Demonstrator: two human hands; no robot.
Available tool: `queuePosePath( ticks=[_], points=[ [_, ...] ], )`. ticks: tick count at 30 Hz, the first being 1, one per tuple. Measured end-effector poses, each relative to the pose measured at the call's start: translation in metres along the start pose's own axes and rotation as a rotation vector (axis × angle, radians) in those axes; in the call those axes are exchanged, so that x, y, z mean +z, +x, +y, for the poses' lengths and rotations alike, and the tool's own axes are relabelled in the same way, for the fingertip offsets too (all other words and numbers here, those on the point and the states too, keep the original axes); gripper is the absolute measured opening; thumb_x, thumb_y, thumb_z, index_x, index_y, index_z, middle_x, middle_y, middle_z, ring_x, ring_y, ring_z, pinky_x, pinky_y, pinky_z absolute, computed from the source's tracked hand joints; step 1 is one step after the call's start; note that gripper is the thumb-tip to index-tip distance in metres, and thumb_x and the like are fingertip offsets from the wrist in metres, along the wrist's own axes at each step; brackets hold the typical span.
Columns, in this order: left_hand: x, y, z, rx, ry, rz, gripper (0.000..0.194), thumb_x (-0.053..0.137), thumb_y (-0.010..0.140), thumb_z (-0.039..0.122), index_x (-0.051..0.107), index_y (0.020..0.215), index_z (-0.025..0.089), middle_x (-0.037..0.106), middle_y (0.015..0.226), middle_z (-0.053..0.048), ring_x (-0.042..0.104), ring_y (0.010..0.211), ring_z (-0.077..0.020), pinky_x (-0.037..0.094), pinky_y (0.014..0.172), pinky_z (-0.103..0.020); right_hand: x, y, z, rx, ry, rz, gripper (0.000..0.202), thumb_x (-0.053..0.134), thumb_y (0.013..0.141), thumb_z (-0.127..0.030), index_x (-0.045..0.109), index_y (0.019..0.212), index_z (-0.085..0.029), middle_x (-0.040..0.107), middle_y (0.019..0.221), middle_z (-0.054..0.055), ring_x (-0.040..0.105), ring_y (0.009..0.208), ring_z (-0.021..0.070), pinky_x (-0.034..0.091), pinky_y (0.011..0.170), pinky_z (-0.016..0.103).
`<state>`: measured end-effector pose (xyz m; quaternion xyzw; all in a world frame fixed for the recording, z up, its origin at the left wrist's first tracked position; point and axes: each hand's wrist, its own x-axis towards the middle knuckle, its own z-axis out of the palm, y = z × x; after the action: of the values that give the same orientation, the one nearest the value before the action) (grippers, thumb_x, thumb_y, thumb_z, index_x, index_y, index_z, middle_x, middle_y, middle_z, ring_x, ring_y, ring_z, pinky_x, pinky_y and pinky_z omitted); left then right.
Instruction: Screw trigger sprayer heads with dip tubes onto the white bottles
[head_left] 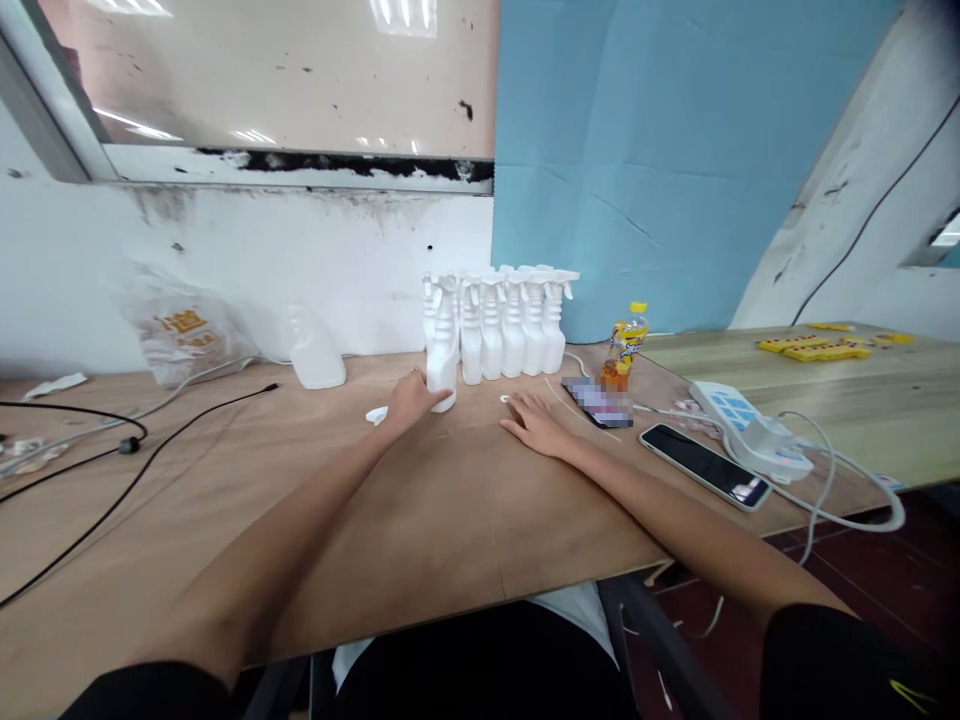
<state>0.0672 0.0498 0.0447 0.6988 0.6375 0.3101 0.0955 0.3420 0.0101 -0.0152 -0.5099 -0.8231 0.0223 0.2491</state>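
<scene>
My left hand [412, 401] is wrapped round the lower part of a white spray bottle [442, 350], which stands upright on the wooden table. Beside that hand lies a small flat white piece [376, 414] whose kind I cannot make out. My right hand [538, 424] rests palm down on the table with its fingers spread, the fingertips close to a tiny white piece [505, 399]. Just behind, several white spray bottles [513, 335] with trigger heads stand close together in rows. Further left is a white bottle [319, 352] standing apart, its top faint against the wall.
On the right are a drink bottle [625, 345], a phone with a blurred screen [598, 402], a dark-screened phone [705, 466] and a white power strip [750, 430] with looping cables. A plastic bag [184, 335] and black cables [161, 450] lie at the left.
</scene>
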Motion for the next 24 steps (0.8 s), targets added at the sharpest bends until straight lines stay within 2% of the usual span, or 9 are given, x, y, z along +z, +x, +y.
queuePosePath(
  ticks=[4,6,9,13,19,22,24],
  points=[
    [0.029,0.036,0.007,-0.093,0.001,0.048,0.050,0.077,0.076,0.046,0.060,0.110,0.013,0.067,0.114,-0.017,0.064,0.108,-0.0329,0.049,0.083,-0.038,0.004,0.002,-0.002,0.063,-0.122,-0.149,0.067,0.037,0.101,-0.055,0.034,0.154,-0.014,0.025,0.162,0.017,0.024,0.146,0.0368,0.021,0.115,0.054],
    [0.042,0.048,0.011,-0.114,-0.015,0.056,0.051,0.072,0.082,0.047,0.059,0.117,0.012,0.065,0.118,-0.016,0.063,0.108,-0.0300,0.050,0.087,-0.041,0.003,0.007,-0.005,0.089,-0.151,-0.180,0.068,0.034,0.101,-0.057,0.035,0.154,-0.014,0.028,0.161,0.016,0.026,0.145,0.0387,0.021,0.114,0.056],
    [0.057,0.061,0.018,-0.123,-0.033,0.063,0.041,0.062,0.093,0.043,0.059,0.123,0.015,0.062,0.122,-0.011,0.063,0.107,-0.0246,0.052,0.091,-0.045,0.003,0.012,-0.009,0.095,-0.176,-0.175,0.066,0.034,0.101,-0.057,0.041,0.150,-0.014,0.035,0.158,0.016,0.030,0.141,0.0395,0.022,0.113,0.056],
    [0.069,0.069,0.023,-0.119,-0.040,0.066,0.038,0.061,0.095,0.037,0.058,0.126,0.016,0.060,0.125,-0.011,0.062,0.108,-0.0241,0.054,0.090,-0.046,0.005,0.013,-0.010,0.088,-0.188,-0.156,0.062,0.037,0.101,-0.055,0.044,0.148,-0.015,0.038,0.157,0.015,0.032,0.139,0.0378,0.024,0.111,0.054],
    [0.072,0.070,0.020,-0.089,-0.027,0.007,0.038,0.061,0.095,0.036,0.058,0.127,0.016,0.060,0.126,-0.011,0.063,0.107,-0.0240,0.055,0.090,-0.045,0.005,0.012,-0.008,0.077,-0.168,-0.138,0.060,0.040,0.101,-0.054,0.046,0.146,-0.015,0.041,0.155,0.015,0.033,0.138,0.0371,0.025,0.111,0.053],
    [0.063,0.071,0.020,-0.050,-0.014,-0.060,0.037,0.061,0.095,0.036,0.057,0.127,0.016,0.060,0.126,-0.011,0.063,0.107,-0.0238,0.055,0.089,-0.045,0.006,0.011,-0.007,0.066,-0.148,-0.117,0.057,0.044,0.100,-0.052,0.049,0.144,-0.016,0.042,0.154,0.015,0.035,0.136,0.0357,0.026,0.111,0.050],
    [0.051,0.071,0.020,-0.006,-0.002,-0.112,0.037,0.061,0.095,0.035,0.058,0.127,0.016,0.060,0.126,-0.011,0.063,0.107,-0.0236,0.055,0.089,-0.045,0.006,0.011,-0.006,0.062,-0.136,-0.100,0.056,0.046,0.100,-0.050,0.050,0.143,-0.015,0.041,0.153,0.017,0.036,0.136,0.0358,0.026,0.110,0.050]
  ],
)
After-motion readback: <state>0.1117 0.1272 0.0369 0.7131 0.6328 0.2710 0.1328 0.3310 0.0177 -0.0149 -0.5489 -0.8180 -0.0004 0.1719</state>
